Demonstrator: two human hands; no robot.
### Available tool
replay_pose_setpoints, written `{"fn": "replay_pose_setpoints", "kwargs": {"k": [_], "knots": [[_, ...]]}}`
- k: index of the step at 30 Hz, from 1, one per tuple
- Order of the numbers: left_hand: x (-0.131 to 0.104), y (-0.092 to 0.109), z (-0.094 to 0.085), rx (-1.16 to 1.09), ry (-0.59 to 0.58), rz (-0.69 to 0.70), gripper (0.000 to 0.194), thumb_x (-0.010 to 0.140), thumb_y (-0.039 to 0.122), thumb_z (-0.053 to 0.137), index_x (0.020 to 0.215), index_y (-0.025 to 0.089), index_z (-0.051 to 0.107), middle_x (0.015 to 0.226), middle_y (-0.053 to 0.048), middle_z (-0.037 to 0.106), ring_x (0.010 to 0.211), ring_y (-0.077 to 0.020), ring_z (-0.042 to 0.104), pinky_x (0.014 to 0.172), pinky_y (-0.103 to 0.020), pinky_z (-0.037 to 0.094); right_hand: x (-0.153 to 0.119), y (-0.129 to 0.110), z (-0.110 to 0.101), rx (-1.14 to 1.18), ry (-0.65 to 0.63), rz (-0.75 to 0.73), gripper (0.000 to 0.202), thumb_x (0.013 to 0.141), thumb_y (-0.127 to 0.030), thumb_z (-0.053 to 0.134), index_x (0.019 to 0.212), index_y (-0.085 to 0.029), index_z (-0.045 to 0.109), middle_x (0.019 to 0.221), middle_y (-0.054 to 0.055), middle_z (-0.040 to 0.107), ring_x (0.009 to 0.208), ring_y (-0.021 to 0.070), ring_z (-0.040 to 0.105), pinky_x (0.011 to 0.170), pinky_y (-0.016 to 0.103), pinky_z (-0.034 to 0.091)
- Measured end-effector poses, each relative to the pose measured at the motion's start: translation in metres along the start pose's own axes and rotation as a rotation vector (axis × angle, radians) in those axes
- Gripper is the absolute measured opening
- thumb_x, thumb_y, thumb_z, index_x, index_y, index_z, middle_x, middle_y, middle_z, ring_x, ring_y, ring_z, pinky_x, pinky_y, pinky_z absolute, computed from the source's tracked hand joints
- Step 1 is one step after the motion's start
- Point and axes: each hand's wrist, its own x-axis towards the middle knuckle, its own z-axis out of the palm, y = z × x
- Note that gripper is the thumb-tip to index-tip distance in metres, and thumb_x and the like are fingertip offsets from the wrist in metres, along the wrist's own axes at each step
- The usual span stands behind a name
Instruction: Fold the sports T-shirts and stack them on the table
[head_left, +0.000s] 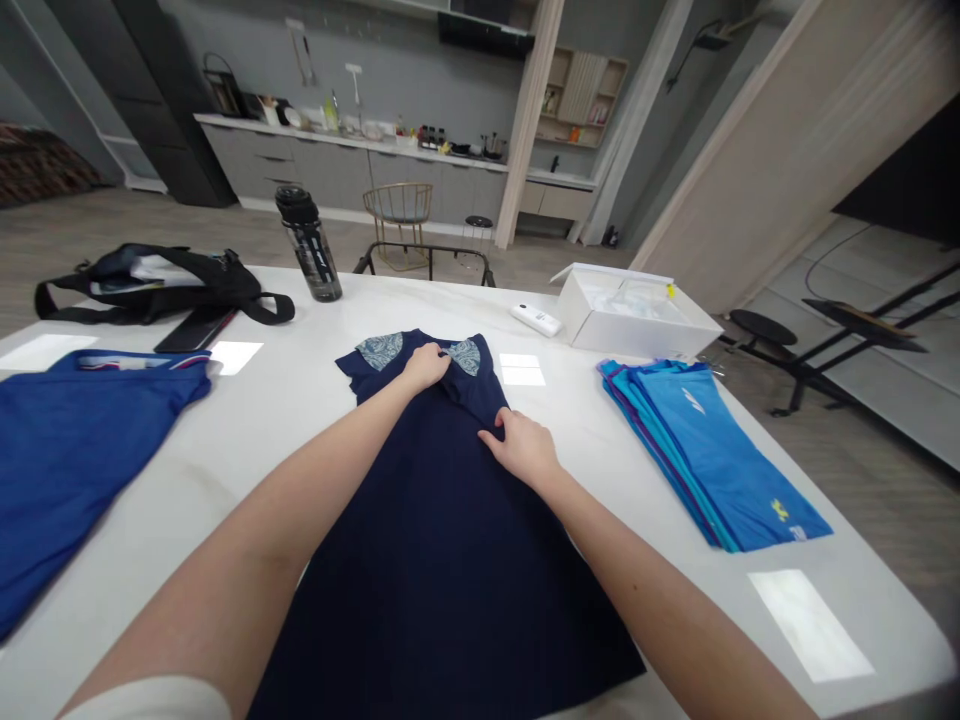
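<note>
A dark navy garment (450, 560) with patterned grey-blue patches near its top lies spread on the white table (300, 400). My left hand (427, 366) is closed on the fabric at the collar, between the two patches. Lower and to the right, my right hand (523, 444) pinches the garment's right edge between thumb and fingers. Left of it lies a blue garment (82, 440) with a striped collar. At the right is a folded stack of blue and teal clothes (705, 450).
Along the far edge stand a black bag (165, 285), a dark bottle (309, 245), a white remote-like device (536, 320) and an open white box (630, 318). A dark phone (195, 330) lies by the bag. Beyond are chairs and a kitchen counter.
</note>
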Motion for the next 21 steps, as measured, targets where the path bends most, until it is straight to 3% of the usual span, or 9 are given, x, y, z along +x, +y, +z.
{"fn": "replay_pose_setpoints", "kwargs": {"k": [3,6,11,16,21], "knots": [[-0.001,0.008,0.006,-0.127,0.049,0.012,0.022,0.093,0.035,0.057,0.103,0.018,0.066,0.113,-0.013,0.073,0.104,-0.0243,0.068,0.087,-0.033,0.053,-0.002,-0.008,0.0,-0.038,0.014,0.033,0.037,0.097,-0.057,0.051,0.105,-0.022,0.059,0.102,0.007,0.07,0.088,0.0251,0.069,0.074,0.033,0.047],[0.001,0.013,0.012,-0.226,0.077,-0.027,0.022,0.094,0.034,0.058,0.108,0.018,0.063,0.103,-0.01,0.073,0.088,-0.0201,0.069,0.073,-0.03,0.056,-0.001,-0.015,-0.001,-0.085,0.02,0.05,0.028,0.1,-0.044,0.048,0.109,-0.02,0.058,0.104,0.01,0.07,0.089,0.0258,0.07,0.074,0.033,0.048],[0.007,0.014,0.014,-0.333,0.118,-0.093,0.021,0.093,0.032,0.061,0.109,0.02,0.059,0.093,-0.006,0.071,0.079,-0.0173,0.068,0.066,-0.028,0.057,-0.008,-0.01,-0.005,-0.148,-0.004,0.071,0.024,0.097,-0.032,0.05,0.114,-0.017,0.058,0.104,0.014,0.071,0.089,0.0279,0.071,0.075,0.035,0.049],[0.01,0.009,0.014,-0.408,0.111,-0.127,0.02,0.09,0.03,0.065,0.105,0.019,0.06,0.088,-0.005,0.07,0.073,-0.0159,0.067,0.061,-0.027,0.057,-0.034,0.006,-0.015,-0.223,-0.084,0.075,0.019,0.095,-0.029,0.051,0.099,-0.016,0.065,0.091,0.015,0.073,0.084,0.0294,0.073,0.07,0.035,0.049],[0.006,0.0,0.016,-0.441,0.107,-0.127,0.013,0.089,0.024,0.062,0.101,0.019,0.062,0.088,-0.004,0.069,0.066,-0.0139,0.065,0.057,-0.026,0.056,-0.077,0.009,-0.027,-0.263,-0.215,0.059,0.022,0.094,-0.02,0.048,0.087,-0.017,0.069,0.086,0.016,0.074,0.08,0.0299,0.074,0.063,0.033,0.046]]}}
